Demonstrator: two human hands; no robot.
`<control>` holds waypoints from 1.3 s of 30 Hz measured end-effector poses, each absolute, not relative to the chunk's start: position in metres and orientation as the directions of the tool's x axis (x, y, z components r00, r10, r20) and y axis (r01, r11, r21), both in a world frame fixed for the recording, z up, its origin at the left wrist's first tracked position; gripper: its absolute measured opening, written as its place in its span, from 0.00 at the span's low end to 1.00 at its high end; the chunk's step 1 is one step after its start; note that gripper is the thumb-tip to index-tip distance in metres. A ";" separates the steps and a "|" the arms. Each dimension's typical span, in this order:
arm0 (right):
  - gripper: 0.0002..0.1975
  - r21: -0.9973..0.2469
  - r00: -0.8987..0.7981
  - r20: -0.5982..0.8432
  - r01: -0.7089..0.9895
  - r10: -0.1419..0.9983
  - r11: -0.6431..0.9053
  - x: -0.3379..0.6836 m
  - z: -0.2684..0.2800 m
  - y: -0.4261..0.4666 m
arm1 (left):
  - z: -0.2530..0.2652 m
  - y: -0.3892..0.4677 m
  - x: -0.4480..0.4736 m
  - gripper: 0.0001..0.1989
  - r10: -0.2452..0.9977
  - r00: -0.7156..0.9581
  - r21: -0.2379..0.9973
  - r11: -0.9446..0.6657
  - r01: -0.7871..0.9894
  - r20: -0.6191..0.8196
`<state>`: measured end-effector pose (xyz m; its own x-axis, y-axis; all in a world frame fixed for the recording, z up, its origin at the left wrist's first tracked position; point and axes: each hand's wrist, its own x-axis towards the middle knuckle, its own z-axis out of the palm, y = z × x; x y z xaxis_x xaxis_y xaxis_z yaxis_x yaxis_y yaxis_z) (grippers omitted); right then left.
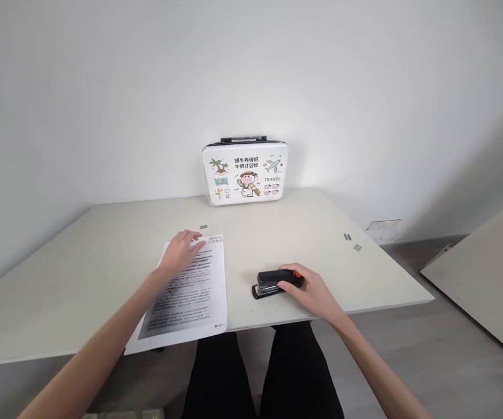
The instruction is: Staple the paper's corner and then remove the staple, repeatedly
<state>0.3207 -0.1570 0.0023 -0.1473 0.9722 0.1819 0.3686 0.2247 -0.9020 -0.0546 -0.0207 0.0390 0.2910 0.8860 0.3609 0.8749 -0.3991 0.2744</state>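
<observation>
A black stapler (273, 282) with an orange-red spot near its rear end lies at the front of the table. My right hand (301, 285) is closed around its back part, thumb on the near side and fingers on the far side. To the left lies a printed sheet of paper (190, 291), its lower edge reaching past the table's front edge. Resting on the upper part of this sheet is my left hand (181, 250), fingers apart and holding nothing. Whether more sheets lie beneath cannot be told.
A white case (246, 174) with cartoon prints and a black handle stands upright against the wall at the back of the pale table (81, 262). Small grey pieces (348, 237) lie at the right side and near the sheet. A pale panel (487, 279) stands at the right.
</observation>
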 end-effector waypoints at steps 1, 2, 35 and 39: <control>0.15 -0.902 -0.148 0.177 0.372 0.973 0.221 0.321 0.002 -0.157 | 0.037 -0.014 -0.066 0.20 0.893 0.271 0.233 -0.368 0.900 0.360; 0.16 -0.901 -0.149 0.173 0.376 0.974 0.217 0.321 0.001 -0.156 | 0.034 -0.008 -0.076 0.21 0.901 0.251 0.202 -0.335 0.920 0.353; 0.19 -0.882 -0.110 0.149 0.435 0.983 0.182 0.315 -0.002 -0.165 | -0.003 -0.099 -0.014 0.16 0.948 0.217 0.580 -0.314 0.752 0.232; 0.19 -0.886 -0.104 0.133 0.434 0.986 0.165 0.315 -0.002 -0.165 | -0.003 -0.104 -0.010 0.13 0.962 0.159 0.553 -0.259 0.792 0.222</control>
<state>0.3149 -0.1649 -0.0024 -0.1044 0.9857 0.1326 0.4339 0.1651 -0.8857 -0.0105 -0.1035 -0.0035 0.1591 0.9620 0.2221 0.7922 -0.2586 0.5527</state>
